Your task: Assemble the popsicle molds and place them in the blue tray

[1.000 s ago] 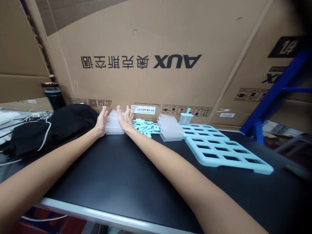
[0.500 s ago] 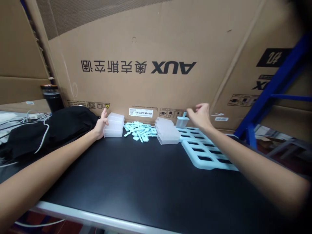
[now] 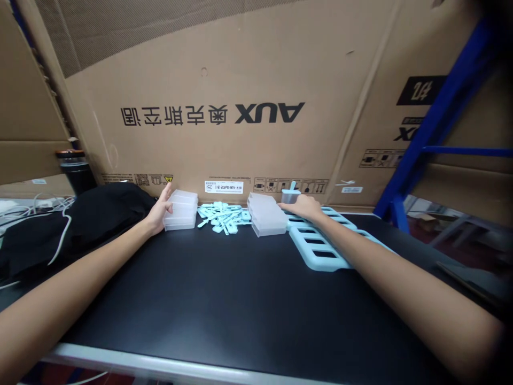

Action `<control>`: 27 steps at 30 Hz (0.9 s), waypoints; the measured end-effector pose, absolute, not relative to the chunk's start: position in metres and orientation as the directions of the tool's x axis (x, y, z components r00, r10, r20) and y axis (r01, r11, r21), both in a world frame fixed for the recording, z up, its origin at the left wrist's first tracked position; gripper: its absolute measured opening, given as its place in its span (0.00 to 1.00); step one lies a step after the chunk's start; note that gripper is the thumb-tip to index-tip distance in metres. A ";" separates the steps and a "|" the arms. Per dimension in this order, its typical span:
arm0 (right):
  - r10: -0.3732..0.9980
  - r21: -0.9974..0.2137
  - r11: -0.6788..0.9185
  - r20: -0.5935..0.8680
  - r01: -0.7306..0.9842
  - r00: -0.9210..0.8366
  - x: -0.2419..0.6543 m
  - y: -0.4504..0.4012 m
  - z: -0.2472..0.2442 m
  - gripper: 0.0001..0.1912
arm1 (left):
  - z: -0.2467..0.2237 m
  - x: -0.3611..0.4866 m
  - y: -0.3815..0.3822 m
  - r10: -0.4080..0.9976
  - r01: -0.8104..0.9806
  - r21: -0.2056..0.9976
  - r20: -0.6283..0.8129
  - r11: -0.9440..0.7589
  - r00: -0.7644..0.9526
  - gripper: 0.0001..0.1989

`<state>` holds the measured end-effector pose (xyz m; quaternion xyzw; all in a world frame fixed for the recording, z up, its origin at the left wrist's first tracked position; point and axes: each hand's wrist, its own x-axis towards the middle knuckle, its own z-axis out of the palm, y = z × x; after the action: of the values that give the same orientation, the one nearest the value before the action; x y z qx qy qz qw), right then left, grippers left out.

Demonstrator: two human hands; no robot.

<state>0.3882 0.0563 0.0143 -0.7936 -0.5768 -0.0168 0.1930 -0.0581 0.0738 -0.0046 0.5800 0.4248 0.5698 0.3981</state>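
My left hand [image 3: 159, 211] is open, with fingers spread, and rests against the left side of a stack of clear plastic boxes [image 3: 181, 210]. My right hand [image 3: 303, 206] is closed around the lower part of a small clear popsicle mold [image 3: 290, 195] with a pale blue lid and stick. The fingers on its far side are hidden. Beneath this hand and forearm lies a pale blue rack [image 3: 321, 261] with rectangular openings. A second stack of clear boxes [image 3: 267, 215] stands left of the rack. Between the stacks lies a heap of pale blue stick lids [image 3: 224, 215].
Everything stands on a black tabletop [image 3: 208, 299] with a pale front edge. Behind it rises a large cardboard box [image 3: 224, 144]. At left are a black cloth bag [image 3: 96, 222], white cables and a dark bottle [image 3: 76, 167]. A blue metal frame [image 3: 425, 133] stands at right.
My right hand has come down from beside the stick to the mold's lower part, and the mold sits slightly higher. My left hand stays at its stack. The view has shifted a little.
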 end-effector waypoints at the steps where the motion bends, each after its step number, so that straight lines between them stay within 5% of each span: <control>1: 0.904 -0.277 -0.264 0.261 0.924 0.337 0.387 0.056 0.013 0.39 | -0.004 -0.058 0.074 0.947 0.043 0.947 0.320 -0.319 -0.013 0.52; 9: 0.860 -0.299 -0.265 0.356 0.917 0.364 0.382 0.052 0.011 0.40 | -0.003 -0.056 0.072 0.950 0.046 0.951 0.309 -0.307 -0.039 0.53; 15: 0.880 -0.254 -0.158 0.403 0.954 0.253 0.383 0.048 0.035 0.24 | -0.004 -0.056 0.070 0.950 0.030 0.952 0.307 -0.306 -0.053 0.52; 19: 0.907 -0.144 -0.070 0.404 0.987 0.123 0.367 0.055 0.071 0.17 | -0.005 -0.058 0.069 0.948 0.010 0.949 0.315 -0.314 -0.055 0.50; 27: 0.910 0.206 0.154 0.351 0.966 -0.220 0.284 0.061 0.114 0.22 | -0.002 -0.056 0.066 0.962 -0.135 0.952 0.270 -0.274 -0.048 0.49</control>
<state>0.2837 0.0610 0.1137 -0.6203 -0.7563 -0.1951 0.0722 -0.0557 0.0659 -0.0025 0.5203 0.3974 0.6051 0.4530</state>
